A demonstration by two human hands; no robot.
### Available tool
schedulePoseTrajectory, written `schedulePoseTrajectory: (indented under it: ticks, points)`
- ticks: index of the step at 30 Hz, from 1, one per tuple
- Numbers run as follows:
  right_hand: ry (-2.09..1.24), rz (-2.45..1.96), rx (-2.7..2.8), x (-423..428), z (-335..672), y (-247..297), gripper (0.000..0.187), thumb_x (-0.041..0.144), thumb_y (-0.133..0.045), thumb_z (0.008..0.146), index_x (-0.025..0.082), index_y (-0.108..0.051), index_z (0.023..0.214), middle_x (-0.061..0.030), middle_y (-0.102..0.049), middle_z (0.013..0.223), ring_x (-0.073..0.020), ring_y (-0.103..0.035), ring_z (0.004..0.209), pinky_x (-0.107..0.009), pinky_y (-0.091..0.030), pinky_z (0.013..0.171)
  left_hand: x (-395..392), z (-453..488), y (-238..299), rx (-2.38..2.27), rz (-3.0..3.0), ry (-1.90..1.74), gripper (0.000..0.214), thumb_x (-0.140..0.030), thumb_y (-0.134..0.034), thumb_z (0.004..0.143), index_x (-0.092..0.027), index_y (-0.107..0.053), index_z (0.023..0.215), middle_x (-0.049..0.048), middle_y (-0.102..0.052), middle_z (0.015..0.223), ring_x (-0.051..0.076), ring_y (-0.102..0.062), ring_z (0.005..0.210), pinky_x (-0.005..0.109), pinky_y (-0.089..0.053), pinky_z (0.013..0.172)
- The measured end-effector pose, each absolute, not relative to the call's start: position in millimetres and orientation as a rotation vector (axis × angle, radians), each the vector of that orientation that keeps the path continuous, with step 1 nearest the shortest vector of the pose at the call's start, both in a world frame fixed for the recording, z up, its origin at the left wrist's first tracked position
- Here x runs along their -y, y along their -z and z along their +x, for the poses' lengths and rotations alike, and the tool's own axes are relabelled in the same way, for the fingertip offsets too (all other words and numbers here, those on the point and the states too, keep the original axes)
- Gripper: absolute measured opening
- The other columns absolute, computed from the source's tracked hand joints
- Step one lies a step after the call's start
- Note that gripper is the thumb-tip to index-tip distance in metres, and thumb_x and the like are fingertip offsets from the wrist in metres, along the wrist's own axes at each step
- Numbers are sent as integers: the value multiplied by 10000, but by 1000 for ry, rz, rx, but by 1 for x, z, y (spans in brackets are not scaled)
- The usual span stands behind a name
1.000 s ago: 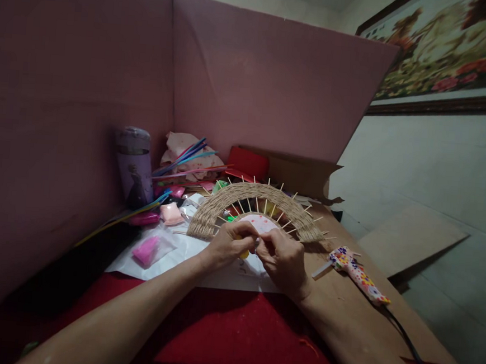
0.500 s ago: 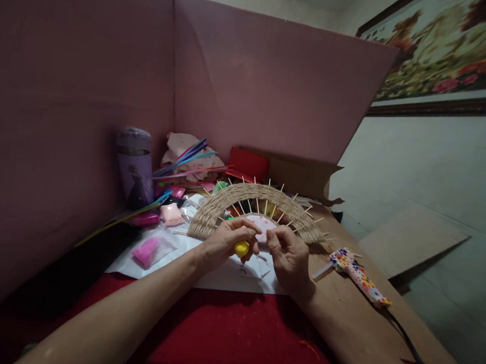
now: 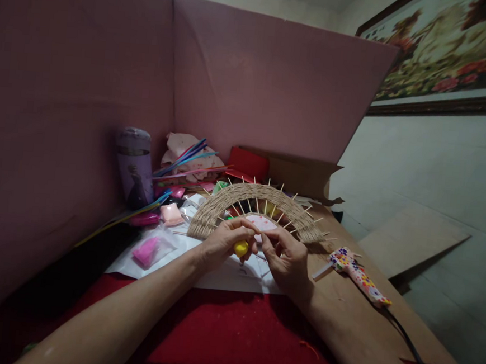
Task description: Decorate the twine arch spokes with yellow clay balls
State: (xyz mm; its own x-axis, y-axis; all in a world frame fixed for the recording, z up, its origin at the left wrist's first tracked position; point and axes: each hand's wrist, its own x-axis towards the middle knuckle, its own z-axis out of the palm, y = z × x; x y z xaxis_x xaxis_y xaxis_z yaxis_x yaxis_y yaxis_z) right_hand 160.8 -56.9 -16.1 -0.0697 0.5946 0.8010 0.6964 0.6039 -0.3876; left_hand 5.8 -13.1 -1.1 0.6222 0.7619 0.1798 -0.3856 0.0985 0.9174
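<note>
Left hand (image 3: 224, 241) curls round a small yellow lump (image 3: 241, 248), its fingertips meeting those of the right hand (image 3: 289, 260), which are pressed together; anything between them is too small to tell. The lump, just nearer than a woven arch (image 3: 242, 192), looks light, soft and easily dented, best cradled gently by its sides.

1. Your left hand (image 3: 224, 241) holds a yellow lump (image 3: 241, 249), its fingertips meeting your right hand's (image 3: 290, 260).
2. Twelve o'clock from your hands: the woven arch (image 3: 259, 191).
3. Three o'clock: a flowered glue gun (image 3: 359, 276).
</note>
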Motion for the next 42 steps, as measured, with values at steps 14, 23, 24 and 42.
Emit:
schedulePoseTrajectory:
  ticks: [14,23,24,42]
  points:
    - [166,-1053,1709,54,161,17,168,222,-514,864,179,-558,708,23,-515,568,-105,-454,488,-237,-367,486,12,6,2,-345,1135,-893,113,-241,-610,730,-152,-599,800,26,-630,567,118,-535,405,213,-393,392]
    - [68,-955,1723,57,160,17,97,200,-561,856,198,-613,938,-24,-641,811,-139,-566,650,-267,-450,611,14,6,2,-344,1117,-875,83,-226,-590,736,-157,-595,781,34,-631,565,120,-533,399,210,-378,383]
    - [68,-961,1716,57,160,18,74,205,-565,855,197,-615,909,-19,-634,782,-138,-560,635,-265,-446,599,14,6,2,-349,1121,-869,83,-227,-590,736,-157,-595,778,35,-632,565,120,-535,401,210,-379,382]
    - [23,-899,1735,55,161,16,193,156,-545,840,207,-562,1025,-51,-595,904,-155,-562,732,-271,-463,589,8,4,8,-445,1341,-998,162,-275,-655,713,-143,-683,802,23,-639,564,113,-555,435,215,-421,426]
